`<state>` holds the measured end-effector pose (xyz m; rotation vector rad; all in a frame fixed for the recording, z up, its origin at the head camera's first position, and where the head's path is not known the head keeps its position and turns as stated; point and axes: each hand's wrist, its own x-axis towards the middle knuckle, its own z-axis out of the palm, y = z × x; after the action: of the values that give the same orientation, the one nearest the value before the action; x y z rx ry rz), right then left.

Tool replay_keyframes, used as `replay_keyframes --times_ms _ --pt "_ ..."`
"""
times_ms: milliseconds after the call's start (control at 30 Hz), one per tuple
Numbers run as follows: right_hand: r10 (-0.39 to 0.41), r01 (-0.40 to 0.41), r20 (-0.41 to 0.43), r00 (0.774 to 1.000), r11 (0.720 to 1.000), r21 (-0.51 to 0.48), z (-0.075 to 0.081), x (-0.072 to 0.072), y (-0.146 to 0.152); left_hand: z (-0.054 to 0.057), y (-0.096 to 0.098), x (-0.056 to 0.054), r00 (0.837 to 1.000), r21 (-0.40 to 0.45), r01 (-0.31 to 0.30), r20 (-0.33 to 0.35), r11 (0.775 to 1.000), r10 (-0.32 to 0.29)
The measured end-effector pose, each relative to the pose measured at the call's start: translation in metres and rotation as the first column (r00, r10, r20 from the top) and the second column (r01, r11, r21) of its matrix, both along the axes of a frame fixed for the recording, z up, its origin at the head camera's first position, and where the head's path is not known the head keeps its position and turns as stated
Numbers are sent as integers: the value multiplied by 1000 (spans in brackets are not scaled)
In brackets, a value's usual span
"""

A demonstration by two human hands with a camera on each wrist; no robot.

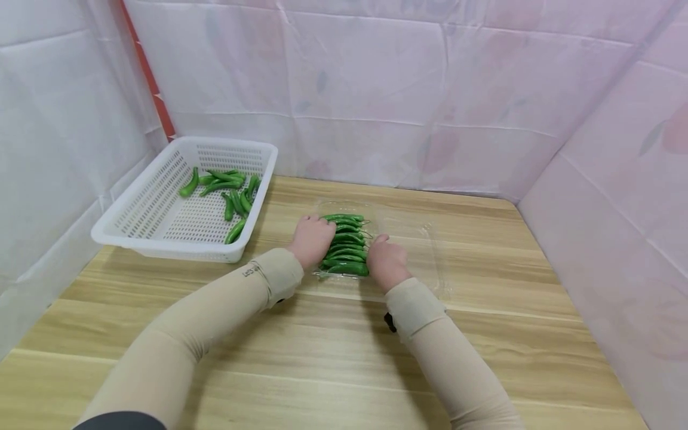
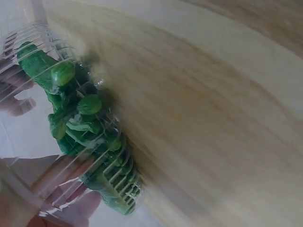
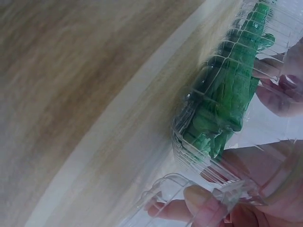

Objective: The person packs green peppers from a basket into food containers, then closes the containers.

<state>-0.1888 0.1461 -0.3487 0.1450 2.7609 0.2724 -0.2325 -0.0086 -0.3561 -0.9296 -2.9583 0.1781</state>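
A row of green chili peppers (image 1: pixel 345 237) lies side by side in a clear plastic clamshell box (image 1: pixel 344 277). At the row's left end is my left hand (image 1: pixel 313 240), its fingers reaching over the box wall. The left wrist view shows these fingers (image 2: pixel 71 172) against the pepper ends, through the plastic. My right hand (image 1: pixel 388 264) is at the stem end, over the side where the lid (image 1: pixel 424 257) lies folded out flat. In the right wrist view its thumb (image 3: pixel 196 196) is beside the clear plastic edge, with fingers near the peppers.
A white perforated basket (image 1: pixel 172 245) stands at the back left of the wooden table (image 1: pixel 301 364), with several loose green peppers (image 1: pixel 189 185) inside. White patterned sheeting (image 1: pixel 365 89) encloses the table at the back and both sides.
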Motion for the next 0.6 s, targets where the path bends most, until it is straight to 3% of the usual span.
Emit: replay_keyframes --times_ms 233,600 --pt "-9 9 7 1000 1000 9 1 0 -1 1 5 -3 1000 -12 -16 20 1000 16" --pt "-16 16 13 1000 1000 10 -1 -1 -1 -6 12 -16 999 -53 -43 3 998 44"
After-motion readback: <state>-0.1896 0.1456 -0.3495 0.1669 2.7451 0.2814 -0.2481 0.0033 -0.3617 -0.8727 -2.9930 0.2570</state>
